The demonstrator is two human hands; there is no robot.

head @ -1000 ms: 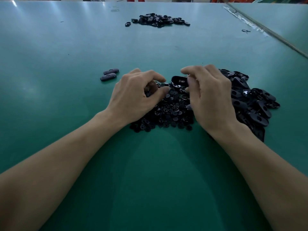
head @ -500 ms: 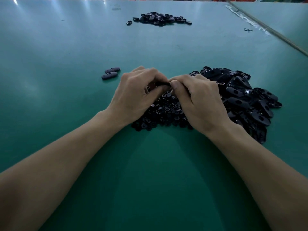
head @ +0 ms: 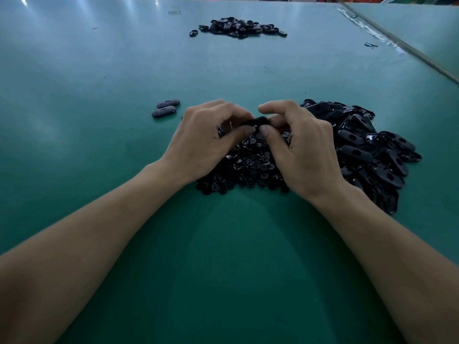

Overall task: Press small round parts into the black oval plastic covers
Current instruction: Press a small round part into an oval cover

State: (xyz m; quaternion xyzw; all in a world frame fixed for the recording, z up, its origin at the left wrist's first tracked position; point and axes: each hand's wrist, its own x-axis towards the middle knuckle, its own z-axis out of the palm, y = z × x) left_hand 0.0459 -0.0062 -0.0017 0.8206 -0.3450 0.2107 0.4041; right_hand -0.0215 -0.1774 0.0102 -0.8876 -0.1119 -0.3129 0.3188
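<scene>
Bare green table (head: 87, 157) opens wide left; cover pile (head: 367, 150) blocks right, round parts (head: 248, 167) crowd the middle

I see a green table (head: 99, 70) spreading under and all around the right hand (head: 305, 150). Far beyond that hand, off to its right, a taped seam (head: 372, 28) runs diagonally, with a small dark wire piece (head: 370, 45) just beside it.
</scene>
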